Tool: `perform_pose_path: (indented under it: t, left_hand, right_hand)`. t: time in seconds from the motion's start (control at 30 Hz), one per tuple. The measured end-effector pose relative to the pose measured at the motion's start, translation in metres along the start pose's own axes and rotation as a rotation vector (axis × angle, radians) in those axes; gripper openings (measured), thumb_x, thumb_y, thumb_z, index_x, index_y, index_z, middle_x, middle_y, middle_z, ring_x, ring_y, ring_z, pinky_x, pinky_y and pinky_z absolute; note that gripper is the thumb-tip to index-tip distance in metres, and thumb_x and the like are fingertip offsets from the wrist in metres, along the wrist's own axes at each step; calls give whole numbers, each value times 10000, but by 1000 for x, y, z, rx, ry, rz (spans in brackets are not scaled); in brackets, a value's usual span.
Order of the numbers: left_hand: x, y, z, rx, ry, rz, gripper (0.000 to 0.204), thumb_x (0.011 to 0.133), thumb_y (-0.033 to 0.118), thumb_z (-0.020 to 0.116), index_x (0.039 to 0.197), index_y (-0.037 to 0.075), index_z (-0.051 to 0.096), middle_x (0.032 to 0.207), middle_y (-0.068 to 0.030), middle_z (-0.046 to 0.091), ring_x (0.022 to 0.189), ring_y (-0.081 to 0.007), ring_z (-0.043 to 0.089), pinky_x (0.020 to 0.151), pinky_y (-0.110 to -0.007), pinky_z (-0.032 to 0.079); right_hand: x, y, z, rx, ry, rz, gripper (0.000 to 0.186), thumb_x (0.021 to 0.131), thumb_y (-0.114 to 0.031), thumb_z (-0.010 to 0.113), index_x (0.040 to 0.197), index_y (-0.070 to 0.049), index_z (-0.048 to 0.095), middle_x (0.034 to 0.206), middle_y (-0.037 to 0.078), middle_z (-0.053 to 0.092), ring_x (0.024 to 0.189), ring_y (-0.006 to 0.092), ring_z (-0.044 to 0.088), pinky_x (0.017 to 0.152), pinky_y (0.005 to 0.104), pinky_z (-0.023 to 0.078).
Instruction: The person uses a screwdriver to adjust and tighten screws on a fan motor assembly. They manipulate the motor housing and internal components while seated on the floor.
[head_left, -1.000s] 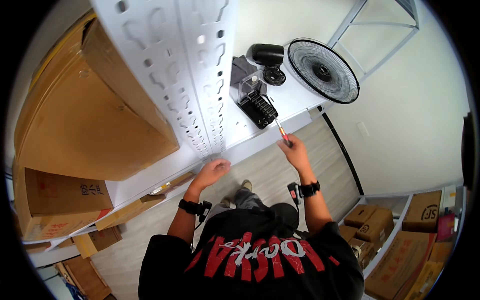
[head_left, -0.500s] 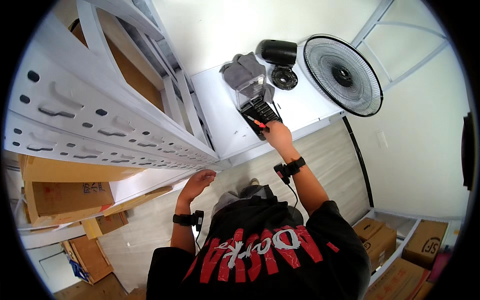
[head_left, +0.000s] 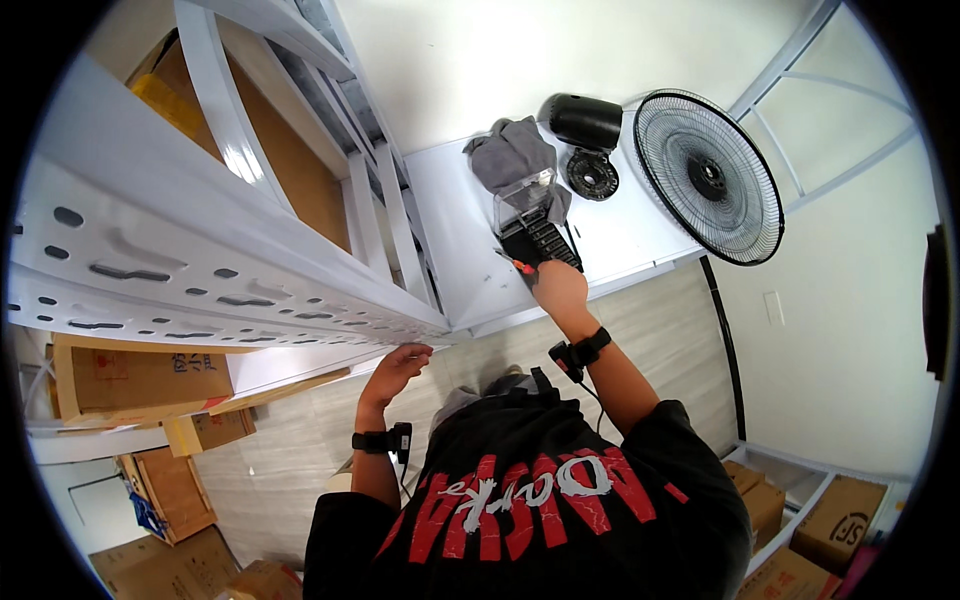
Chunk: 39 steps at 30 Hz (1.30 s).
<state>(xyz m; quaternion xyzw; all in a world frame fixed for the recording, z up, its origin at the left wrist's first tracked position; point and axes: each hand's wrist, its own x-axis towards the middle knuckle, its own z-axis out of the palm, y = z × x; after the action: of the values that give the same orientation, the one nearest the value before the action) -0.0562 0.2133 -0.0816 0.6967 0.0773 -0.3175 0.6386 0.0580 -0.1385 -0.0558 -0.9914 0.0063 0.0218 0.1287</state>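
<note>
My right hand [head_left: 562, 290] is closed around a red and black screwdriver [head_left: 522, 266] at the near end of a black bit case [head_left: 540, 243]. The case lies on the white table, its clear lid [head_left: 524, 192] raised at the back. Just beyond is a crumpled grey cloth [head_left: 508, 155]. My left hand [head_left: 398, 370] hangs in front of the table beside the white rack, fingers loosely stretched, holding nothing. Behind the case lie a black fan motor housing [head_left: 587, 121] and a round black base part [head_left: 592, 176]. To the right leans a round fan grille [head_left: 735, 190].
A white perforated metal rack [head_left: 200, 250] rises close on the left, with cardboard boxes [head_left: 150, 385] on its shelf. The white table's front edge [head_left: 620, 285] runs below my right hand. More boxes [head_left: 845, 520] stand on shelving at the lower right. Small dark bits [head_left: 489, 279] lie left of the case.
The view has shifted a little, so the table and fan parts sit lower and further right. My right hand stays at the case with the screwdriver; my left hand is nearly unmoved.
</note>
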Motion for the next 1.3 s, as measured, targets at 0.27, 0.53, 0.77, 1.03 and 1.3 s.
perform_pose_path:
  t: [0.27, 0.53, 0.77, 1.03, 1.3]
  left_hand:
    - [1, 4, -2, 34, -20, -4, 319, 997, 245, 610, 1267, 77, 630, 1221, -3, 648, 1129, -147, 598, 955, -328, 479]
    - [2, 7, -2, 74, -34, 12, 330, 994, 257, 615, 1269, 75, 627, 1229, -5, 650, 1123, -151, 602, 957, -331, 477]
    - [-3, 13, 4, 138, -93, 91, 321, 981, 241, 639, 1250, 66, 641, 1226, -15, 653, 1107, -146, 607, 936, -313, 488]
    - [-4, 84, 65, 375, -302, 504, 321, 917, 122, 708, 1231, 70, 662, 1093, -49, 675, 997, -157, 641, 891, -311, 520]
    - [-35, 119, 125, 261, -634, 853, 316, 841, 29, 752, 1151, 51, 694, 970, -68, 691, 870, -162, 661, 793, -279, 529]
  right_hand:
    - [-4, 1, -1, 114, 54, 104, 126, 757, -171, 681, 806, -56, 699, 870, 158, 695, 808, 368, 685, 700, 478, 549]
    - [-9, 17, 2, 244, 176, 66, 164, 747, -197, 695, 761, -35, 673, 836, 182, 685, 785, 386, 671, 682, 486, 539]
    - [-17, 45, -7, 745, 201, 127, 195, 776, -183, 772, 818, -4, 707, 654, 120, 650, 585, 229, 615, 593, 345, 477]
    - [-108, 13, -83, 1152, 102, 359, 90, 854, -87, 768, 853, -7, 725, 732, -58, 626, 660, 27, 506, 597, 210, 404]
    - [-246, -62, -75, 1412, 121, 558, 106, 866, -112, 762, 881, -17, 719, 681, -65, 571, 563, 21, 446, 504, 212, 332]
